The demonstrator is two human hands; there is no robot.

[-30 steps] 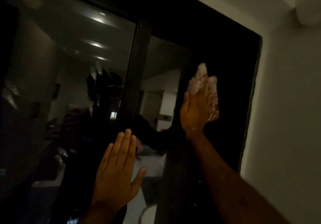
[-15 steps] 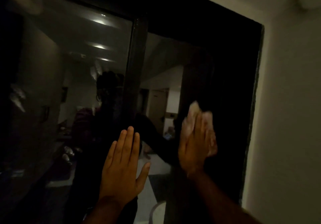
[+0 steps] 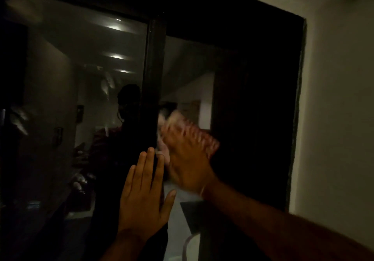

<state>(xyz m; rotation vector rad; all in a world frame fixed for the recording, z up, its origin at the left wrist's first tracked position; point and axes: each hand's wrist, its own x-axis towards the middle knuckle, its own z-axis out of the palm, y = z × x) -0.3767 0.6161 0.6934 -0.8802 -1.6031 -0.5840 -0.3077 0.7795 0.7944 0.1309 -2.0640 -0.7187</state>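
**Wiping the right pane: how I'd run this stroke**

Left hand (image 3: 143,196) is spread flat with straight fingers, braced low on the centre bar (image 3: 153,74). Right hand (image 3: 188,159) is motion-blurred mid frame. It looks flat to me, pressing the pale cloth (image 3: 165,133) against the right pane (image 3: 188,74), just beside the bar. My take: use even palm pressure and overlapping strokes. I'd work the cloth tight along the bar edge, then sweep out toward the dark side by the wall (image 3: 334,119). A bunched cloth will probably streak, so I'd flatten it first.
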